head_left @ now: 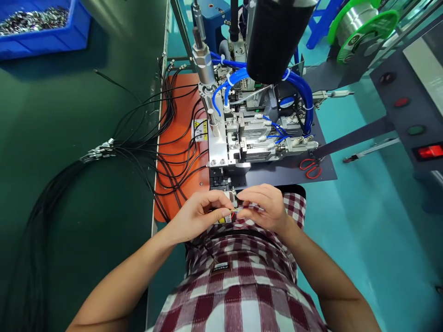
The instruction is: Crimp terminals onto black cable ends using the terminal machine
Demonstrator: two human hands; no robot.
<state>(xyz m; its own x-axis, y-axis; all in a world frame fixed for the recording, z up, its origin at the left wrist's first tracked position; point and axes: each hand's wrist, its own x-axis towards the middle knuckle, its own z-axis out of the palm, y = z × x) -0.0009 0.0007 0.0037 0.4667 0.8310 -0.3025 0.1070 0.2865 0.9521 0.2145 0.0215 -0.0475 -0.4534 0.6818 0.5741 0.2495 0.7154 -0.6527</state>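
Observation:
My left hand [204,212] pinches the end of a cable between thumb and forefinger, just in front of the machine. From that pinch, thin coloured wires [235,210], some red and yellow, reach across to my right hand [266,207]. The right thumb and curled fingers close around the wire ends, which are too small to make out fully. Beyond both hands stands a bench machine [221,143] with metal cylinders and blue air hoses. Its small black and metal fixture [219,180] lies right by my fingertips.
Black cables [176,170] cross an orange plate [183,193] and gather in a bundle [100,151] on the green table. A blue bin [78,32] of small metal parts sits far left. Red-handled scissors [311,168], a wire spool [360,27] and a control box [408,101] are to the right.

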